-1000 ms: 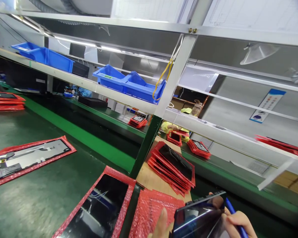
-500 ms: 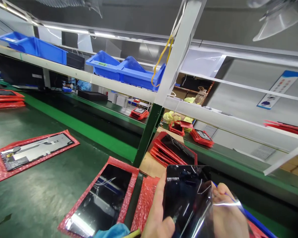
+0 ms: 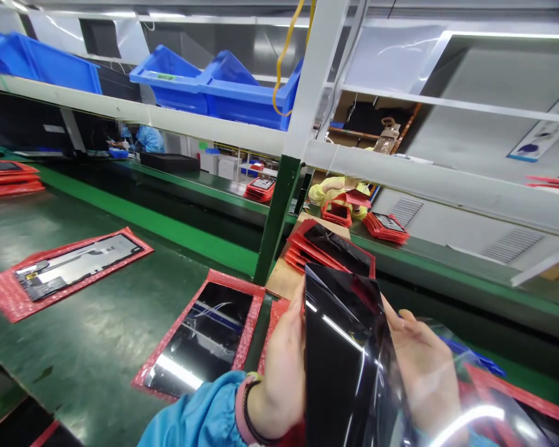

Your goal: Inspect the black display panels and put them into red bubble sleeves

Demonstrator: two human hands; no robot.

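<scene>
A glossy black tablet screen stands tilted in front of me, held between both hands. My left hand is closed on its left edge, with the fingers partly hidden behind it. My right hand is closed at the right edge, its fingertips partly hidden. Clear plastic film with bright glare hangs around the right hand; whether the fingers also pinch it I cannot tell. Another black screen lies face up on a red bubble-wrap sleeve to the left of my hands.
Farther left, a panel lies back side up on red wrap. A stack of red-sleeved screens sits on cardboard behind my hands. A green post rises from the bench. Blue bins line the shelf. Co-workers sit beyond.
The screen has risen and turned, bringing its left edge nearer upright. The left forearm has come further into view. The clear film has shifted from over the screen's right side to the lower right.
</scene>
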